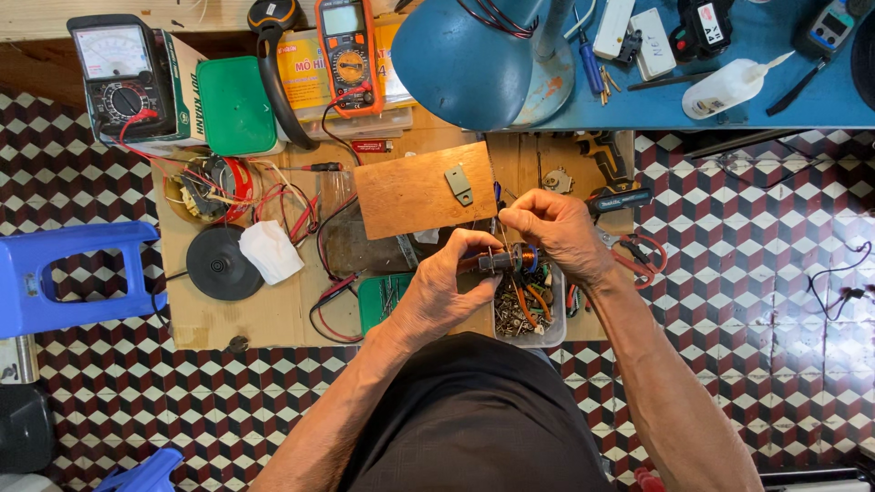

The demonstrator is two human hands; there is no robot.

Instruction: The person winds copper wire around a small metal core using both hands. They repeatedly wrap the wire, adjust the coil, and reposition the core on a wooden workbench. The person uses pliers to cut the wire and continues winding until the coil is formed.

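Looking down from the head camera: left hand (448,281) curls its fingers shut around a small coil (507,261) wound with copper wire, held just below the wooden board (425,190). Right hand (558,232), at the board's right edge, pinches a thin wire between thumb and fingertips. A plastic tray of screws (527,314) sits directly beneath. Cardboard beyond is crowded; checkered floor lies open to the right.
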